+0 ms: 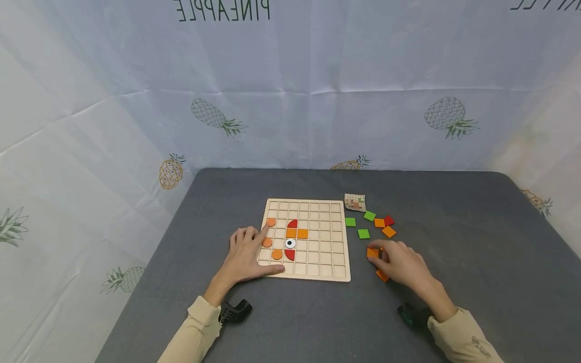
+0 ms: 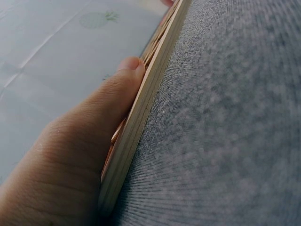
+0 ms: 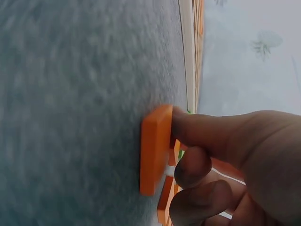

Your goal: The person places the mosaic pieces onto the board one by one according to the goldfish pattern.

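A square wooden grid board [image 1: 324, 252] lies on the table. My left hand [image 1: 242, 254] rests at its left side, fingers spread. Its thumb [image 2: 124, 77] presses along the board's near edge, and the index finger reaches an orange round piece [image 1: 271, 222]. More orange round pieces [image 1: 277, 254], two red pieces with curved edges [image 1: 290, 255], two orange squares [image 1: 302, 233] and a black-and-white eye piece [image 1: 290, 243] sit in the grid. Right of the board, my right hand [image 1: 401, 262] pinches an orange square tile [image 1: 372, 252]. Another orange tile [image 1: 383, 275] lies under the hand, partly hidden.
Several green tiles [image 1: 363, 234], orange tiles [image 1: 389, 232] and a red tile [image 1: 389, 220] lie loose beyond the right hand. A small pattern card [image 1: 355, 202] is at the board's far right corner. A pineapple-print curtain [image 1: 317, 126] hangs behind the dark grey table [image 1: 431, 201].
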A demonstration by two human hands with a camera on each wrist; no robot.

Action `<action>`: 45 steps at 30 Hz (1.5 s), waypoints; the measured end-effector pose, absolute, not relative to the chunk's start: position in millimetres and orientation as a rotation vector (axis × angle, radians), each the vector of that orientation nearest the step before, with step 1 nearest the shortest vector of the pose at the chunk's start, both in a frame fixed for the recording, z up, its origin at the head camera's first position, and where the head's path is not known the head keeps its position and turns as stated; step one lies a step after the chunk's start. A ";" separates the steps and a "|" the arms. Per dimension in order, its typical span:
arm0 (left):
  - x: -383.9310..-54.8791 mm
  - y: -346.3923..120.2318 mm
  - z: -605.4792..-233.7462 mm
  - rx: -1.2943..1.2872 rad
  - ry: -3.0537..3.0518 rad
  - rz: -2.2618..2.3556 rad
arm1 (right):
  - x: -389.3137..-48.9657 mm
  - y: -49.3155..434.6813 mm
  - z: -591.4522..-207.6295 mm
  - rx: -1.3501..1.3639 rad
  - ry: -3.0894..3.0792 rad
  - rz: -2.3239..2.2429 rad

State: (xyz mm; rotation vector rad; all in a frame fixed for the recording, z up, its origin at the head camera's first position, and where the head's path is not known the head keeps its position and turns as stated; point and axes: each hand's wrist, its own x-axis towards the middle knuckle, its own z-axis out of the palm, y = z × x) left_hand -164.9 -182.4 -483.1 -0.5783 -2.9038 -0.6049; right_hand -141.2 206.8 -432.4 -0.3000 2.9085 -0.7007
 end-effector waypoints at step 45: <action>-160.9 -184.0 -479.6 -0.582 -2.916 -0.567 | -138.8 174.5 -417.1 -0.299 2.955 -0.644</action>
